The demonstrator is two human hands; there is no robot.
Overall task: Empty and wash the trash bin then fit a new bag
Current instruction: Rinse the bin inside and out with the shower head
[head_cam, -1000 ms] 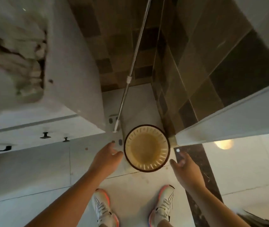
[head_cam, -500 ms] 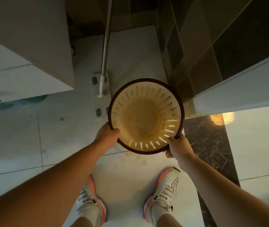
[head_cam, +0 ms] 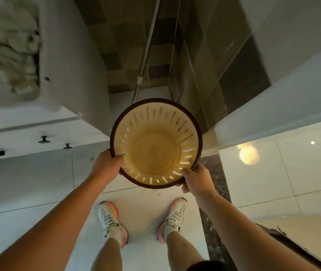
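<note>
While the person stood over the trash bin (head_cam: 155, 145), everything could be placed against it. Well to its left sat a pale cabinet (head_cam: 38, 133) with dark knobs. At the bin's left rim the left hand (head_cam: 106, 167) gripped, thumb curled over the dark edge and inside, fingers underneath and unseen. The bin itself was held above the floor tiles (head_cam: 28, 184), mouth up, slotted wall bare and no bag inside — seemingly emptied. Behind it leaned a metal pole (head_cam: 148, 45). At its lower right rim the right hand (head_cam: 195, 178) pinched likewise, thumb inside the rim. Below it, two sneakers (head_cam: 110, 218) stood apart. Likely risk: only the rim was held, so a wet rim or a knock against the pole could tip the bin or slip it free.
</note>
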